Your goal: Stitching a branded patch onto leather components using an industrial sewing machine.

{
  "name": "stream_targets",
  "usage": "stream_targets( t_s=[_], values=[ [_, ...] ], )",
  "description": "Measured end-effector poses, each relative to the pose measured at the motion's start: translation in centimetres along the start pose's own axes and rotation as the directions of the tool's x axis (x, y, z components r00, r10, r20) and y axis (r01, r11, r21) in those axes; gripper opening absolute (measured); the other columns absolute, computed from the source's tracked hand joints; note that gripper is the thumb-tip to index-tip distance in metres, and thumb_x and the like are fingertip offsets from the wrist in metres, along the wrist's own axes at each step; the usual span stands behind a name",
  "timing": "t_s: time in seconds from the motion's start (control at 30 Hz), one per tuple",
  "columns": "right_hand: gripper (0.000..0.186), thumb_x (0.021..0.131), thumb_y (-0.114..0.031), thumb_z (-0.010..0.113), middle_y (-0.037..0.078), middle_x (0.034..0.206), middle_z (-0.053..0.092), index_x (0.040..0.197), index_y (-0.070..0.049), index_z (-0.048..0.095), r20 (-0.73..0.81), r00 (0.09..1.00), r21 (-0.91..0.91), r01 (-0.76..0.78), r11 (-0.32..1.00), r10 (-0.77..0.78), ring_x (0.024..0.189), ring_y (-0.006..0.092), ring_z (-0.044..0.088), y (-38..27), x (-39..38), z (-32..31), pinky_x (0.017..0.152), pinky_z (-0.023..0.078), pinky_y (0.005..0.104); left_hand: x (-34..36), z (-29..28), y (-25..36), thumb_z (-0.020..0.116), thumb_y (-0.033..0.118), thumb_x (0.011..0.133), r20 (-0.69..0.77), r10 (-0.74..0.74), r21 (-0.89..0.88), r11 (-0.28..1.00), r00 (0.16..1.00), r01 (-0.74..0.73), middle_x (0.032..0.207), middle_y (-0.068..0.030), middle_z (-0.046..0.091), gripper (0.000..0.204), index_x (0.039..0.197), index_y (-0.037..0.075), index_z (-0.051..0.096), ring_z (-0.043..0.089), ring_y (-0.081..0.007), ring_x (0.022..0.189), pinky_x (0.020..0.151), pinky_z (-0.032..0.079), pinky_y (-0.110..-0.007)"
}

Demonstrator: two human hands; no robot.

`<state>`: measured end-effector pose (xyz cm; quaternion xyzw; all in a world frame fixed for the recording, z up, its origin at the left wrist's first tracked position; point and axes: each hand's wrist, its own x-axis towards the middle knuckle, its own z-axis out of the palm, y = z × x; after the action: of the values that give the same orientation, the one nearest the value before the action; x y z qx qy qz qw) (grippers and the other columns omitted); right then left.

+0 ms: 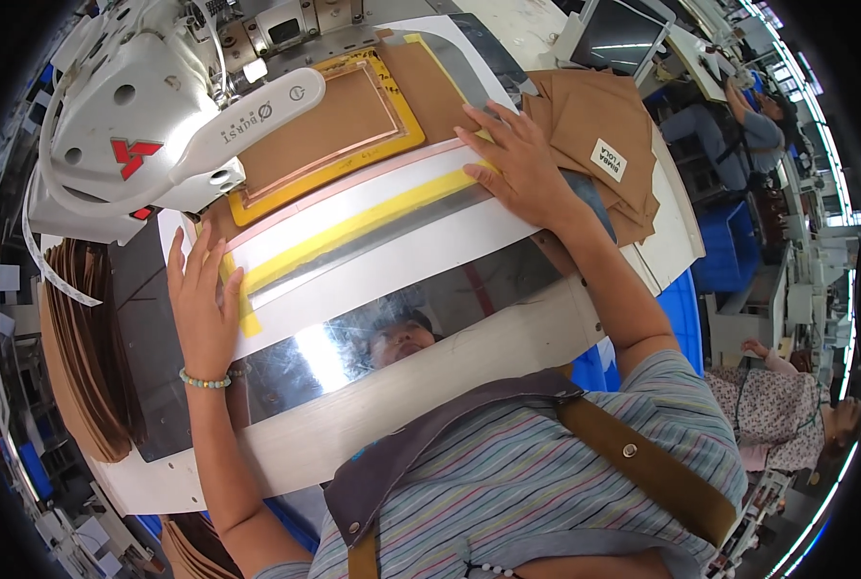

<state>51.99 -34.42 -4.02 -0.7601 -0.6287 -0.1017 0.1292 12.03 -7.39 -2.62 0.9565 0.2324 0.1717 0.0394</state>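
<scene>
A flat white board lies on the machine bed, with yellow strips of tape and a grey strip across it. On it sits a yellow frame around a brown sheet, with a thin copper-coloured border inside. My left hand rests on the board's left end, fingers stretched out beside a yellow strip. At the opposite end my right hand lies with fingers spread, touching the board and the yellow tape near the brown sheet's corner. Neither hand grips anything. The sewing machine's light-coloured arm partly hides the frame's left side.
The white sewing machine head stands at the far left. Brown pieces fan out at right, one bearing a white label. Another brown stack stands at left. A shiny metal plate lies nearer me. A blue bin and other people are at right.
</scene>
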Motion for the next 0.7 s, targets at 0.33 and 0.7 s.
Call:
stream_targets(
  t_s=[0.33, 0.7],
  values=[
    [0.052, 0.112, -0.044, 0.054, 0.013, 0.168, 0.045, 0.152, -0.011, 0.062, -0.046, 0.999, 0.133, -0.001, 0.991, 0.007, 0.158, 0.0377, 0.033, -0.1, 0.4, 0.5, 0.129, 0.026, 0.053, -0.6, 0.2, -0.5, 0.075, 0.022, 0.099, -0.073, -0.003, 0.145, 0.989, 0.997, 0.013, 0.163, -0.0139, 0.054, 0.048, 0.144, 0.007, 0.068, 0.041, -0.0432, 0.155, 0.123, 0.039, -0.052],
    [0.047, 0.112, -0.038, 0.054, 0.012, 0.172, 0.041, 0.151, -0.014, 0.065, 0.015, 1.0, 0.061, -0.014, 0.998, 0.013, 0.159, 0.0385, 0.033, 0.1, 0.4, 0.0, 0.13, 0.024, 0.0527, -0.3, 0.6, -0.5, 0.075, 0.025, 0.1, -0.049, -0.013, 0.027, 1.0, 0.999, 0.014, 0.161, -0.0175, 0.054, 0.052, 0.149, 0.011, 0.066, 0.044, -0.0427, 0.152, 0.123, 0.04, -0.051]
  ],
)
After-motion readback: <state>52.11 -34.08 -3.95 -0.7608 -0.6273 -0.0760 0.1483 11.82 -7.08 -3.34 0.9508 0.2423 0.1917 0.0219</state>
